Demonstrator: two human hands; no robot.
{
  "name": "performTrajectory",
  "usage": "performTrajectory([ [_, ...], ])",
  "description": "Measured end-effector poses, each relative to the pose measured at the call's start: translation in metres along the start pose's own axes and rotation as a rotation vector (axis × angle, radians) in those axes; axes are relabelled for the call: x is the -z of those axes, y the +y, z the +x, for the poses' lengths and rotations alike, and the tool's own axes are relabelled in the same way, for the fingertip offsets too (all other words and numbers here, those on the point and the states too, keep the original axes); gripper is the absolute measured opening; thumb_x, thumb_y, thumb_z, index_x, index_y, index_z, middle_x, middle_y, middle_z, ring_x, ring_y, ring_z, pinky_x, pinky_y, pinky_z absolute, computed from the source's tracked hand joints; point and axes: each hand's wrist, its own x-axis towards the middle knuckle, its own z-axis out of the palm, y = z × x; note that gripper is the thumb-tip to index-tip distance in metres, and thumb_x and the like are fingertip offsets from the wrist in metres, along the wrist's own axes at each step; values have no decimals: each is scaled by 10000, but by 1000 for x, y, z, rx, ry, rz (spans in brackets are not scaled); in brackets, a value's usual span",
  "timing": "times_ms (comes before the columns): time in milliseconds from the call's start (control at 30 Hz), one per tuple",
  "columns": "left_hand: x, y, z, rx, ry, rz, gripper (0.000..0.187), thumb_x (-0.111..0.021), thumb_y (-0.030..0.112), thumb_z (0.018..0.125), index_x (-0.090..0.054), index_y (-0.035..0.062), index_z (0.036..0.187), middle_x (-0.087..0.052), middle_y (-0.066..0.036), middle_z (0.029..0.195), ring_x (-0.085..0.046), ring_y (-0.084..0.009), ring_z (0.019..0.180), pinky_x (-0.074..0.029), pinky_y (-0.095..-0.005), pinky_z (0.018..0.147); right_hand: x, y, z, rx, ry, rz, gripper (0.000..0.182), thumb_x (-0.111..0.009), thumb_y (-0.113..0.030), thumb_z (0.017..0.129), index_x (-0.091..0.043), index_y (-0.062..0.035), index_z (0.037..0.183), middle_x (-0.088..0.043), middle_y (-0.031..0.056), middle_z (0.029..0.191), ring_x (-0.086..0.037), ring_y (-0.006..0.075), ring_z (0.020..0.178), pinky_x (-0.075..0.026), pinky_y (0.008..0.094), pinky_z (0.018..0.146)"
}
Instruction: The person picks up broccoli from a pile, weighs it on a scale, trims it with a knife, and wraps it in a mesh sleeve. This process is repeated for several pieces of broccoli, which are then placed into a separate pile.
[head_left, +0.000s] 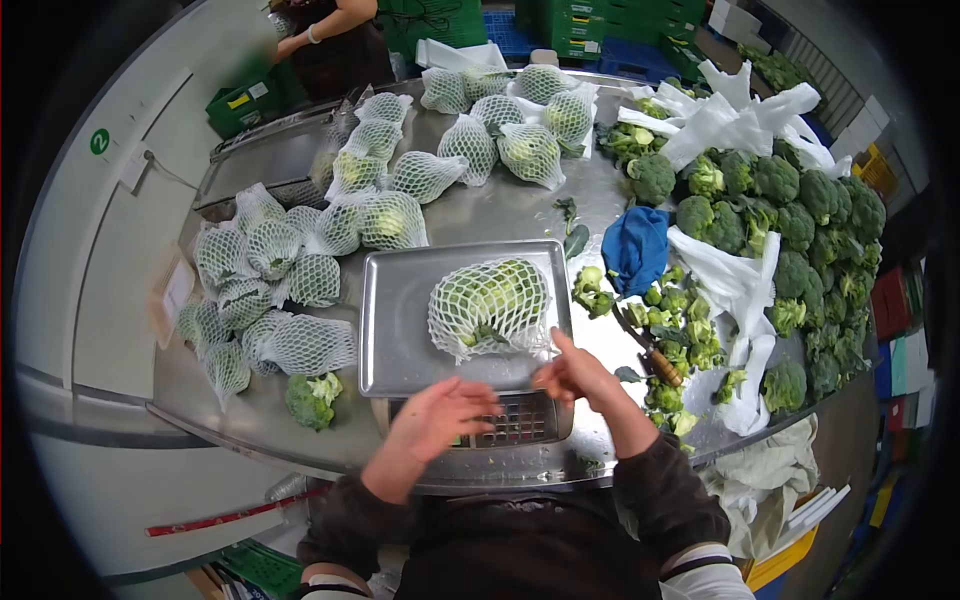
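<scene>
A pale green vegetable in a white foam net (488,308), probably broccoli, lies on the metal tray (395,345) of a weighing scale. My left hand (440,418) hovers over the scale's keypad (525,420), fingers stretched out and holding nothing. Close to the tray's front right edge is my right hand (580,375), thumb raised and fingers loosely bent, apart from the netted vegetable. One bare broccoli head (313,400) sits on the steel table left of the scale.
Netted vegetables (275,248) cover the table's left and back. At right lie a blue cloth (636,250), a knife (650,348), cut stem pieces (700,330), white foam nets (745,300) and piled broccoli (800,230). Another person (335,45) stands at the far left.
</scene>
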Motion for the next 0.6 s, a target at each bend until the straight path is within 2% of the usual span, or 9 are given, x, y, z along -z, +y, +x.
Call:
performTrajectory([
  [33,13,14,-6,-161,53,180,332,-437,235,915,-559,-40,1057,-587,-201,1066,-582,-332,974,-484,-419,800,7,-6,-3,1,151,-324,625,-342,-525,926,-623,34,898,-578,55,621,-507,117,444,-413,238,432],
  [133,6,56,-3,-611,545,780,455,-541,256,872,-421,27,1247,-517,-155,1120,-596,-255,856,-534,-359,643,14,-20,11,572,511,-288,559,-422,-478,916,-607,44,988,-592,72,664,-548,124,472,-438,247,431],
  [167,2,65,6,-617,550,776,455,-541,256,872,-421,27,1247,-517,-155,1120,-596,-255,856,-534,-359,643,6,-28,19,621,568,-334,546,-397,-477,925,-574,17,1077,-599,86,708,-562,135,511,-445,244,448],
  [233,-6,74,30,-363,457,682,640,-616,201,822,-286,91,1359,-455,-129,1217,-566,-243,960,-541,-356,593,-14,-35,44,488,523,-221,527,-371,-475,934,-536,-29,1162,-597,110,815,-556,139,514,-450,255,454],
  [267,-13,67,39,-361,394,644,683,-643,185,803,-267,108,1368,-455,-120,1215,-546,-240,996,-531,-356,666,-18,-45,46,375,414,-456,546,-349,-462,944,-501,-13,1215,-584,151,1017,-614,182,726,-499,287,663],
  [300,-19,60,48,-361,331,611,728,-671,169,784,-248,126,1376,-454,-112,1212,-526,-237,1031,-521,-356,739,-16,-29,74,629,464,-417,554,-343,-433,955,-455,11,1267,-521,162,1204,-556,204,1020,-404,301,912],
  [367,7,56,66,-605,276,713,766,-692,79,737,-261,122,1368,-420,-107,1266,-472,-241,1125,-494,-362,829,-30,-38,75,691,382,-274,553,-337,-401,964,-422,35,1294,-483,144,1282,-429,202,1193,-271,294,1022],
  [433,9,61,65,-815,217,462,766,-682,34,711,-282,127,1358,-426,-106,1264,-455,-232,1150,-446,-363,911,-55,-61,58,622,241,-148,537,-365,-364,962,-351,0,1357,-467,119,1297,-471,172,1122,-384,269,915],
  [600,22,122,54,-1001,250,9,709,-571,-13,704,-299,129,1343,-442,-96,1237,-472,-258,1129,-429,-390,950,-92,-98,72,854,-35,-209,499,-451,-248,945,-329,-2,1363,-463,158,1262,-526,185,1045,-456,293,839],
])
